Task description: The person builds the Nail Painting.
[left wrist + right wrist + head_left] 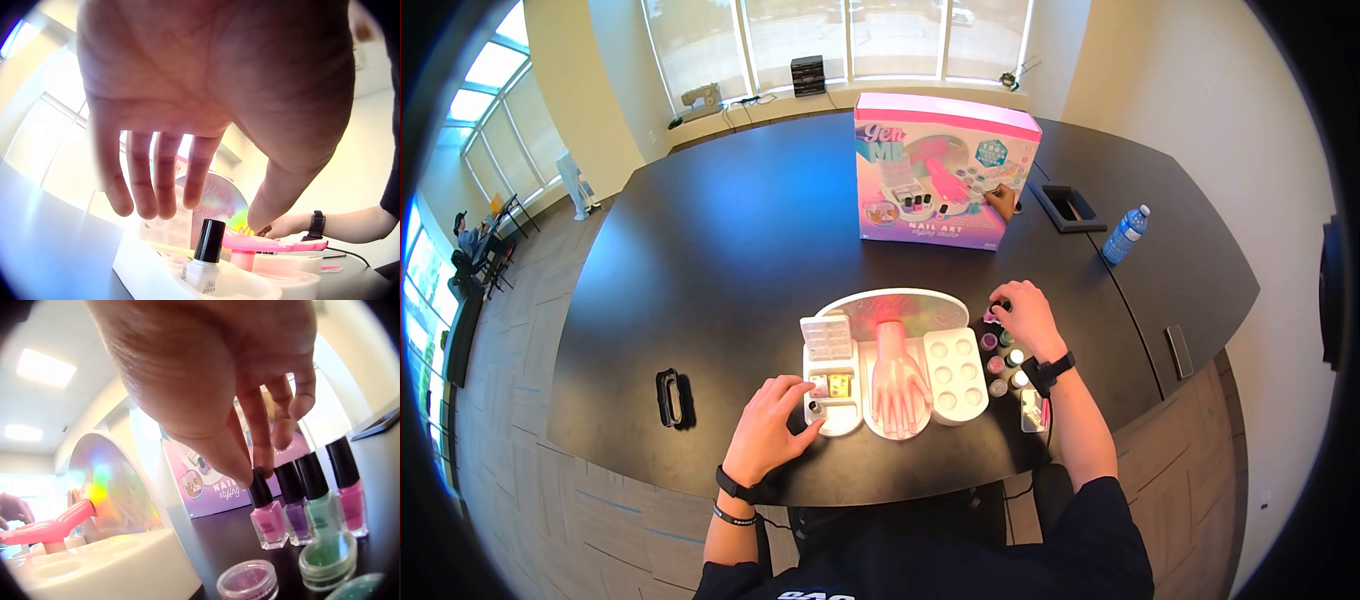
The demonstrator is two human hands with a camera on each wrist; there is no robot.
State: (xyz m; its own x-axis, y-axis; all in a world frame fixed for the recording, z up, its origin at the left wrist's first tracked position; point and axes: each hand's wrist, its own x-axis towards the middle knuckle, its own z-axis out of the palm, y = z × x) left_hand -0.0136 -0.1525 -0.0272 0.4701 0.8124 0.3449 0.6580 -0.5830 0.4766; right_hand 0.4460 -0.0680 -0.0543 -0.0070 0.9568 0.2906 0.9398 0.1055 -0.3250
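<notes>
My left hand (768, 428) is spread over the left end of the white tray (840, 425), holding nothing. Beneath its fingers, in the left wrist view, a white polish bottle (201, 275) with a black cap stands upright in the tray. A pink model hand (897, 385) lies palm down at the middle, before a shiny rounded panel (220, 200). To the right of the tray, my right hand (1028, 318) pinches the black cap (260, 489) of a pink polish bottle (270, 526) between thumb and finger. Purple, green and pink bottles stand close beside it.
Several small pots (997, 365) lie right of the tray, near a small clear box (1034, 410). Behind stands a tall pink box (940, 175). A water bottle (1126, 234) and a phone (1178, 350) are at the right; a black frame-like object (668, 398) lies left.
</notes>
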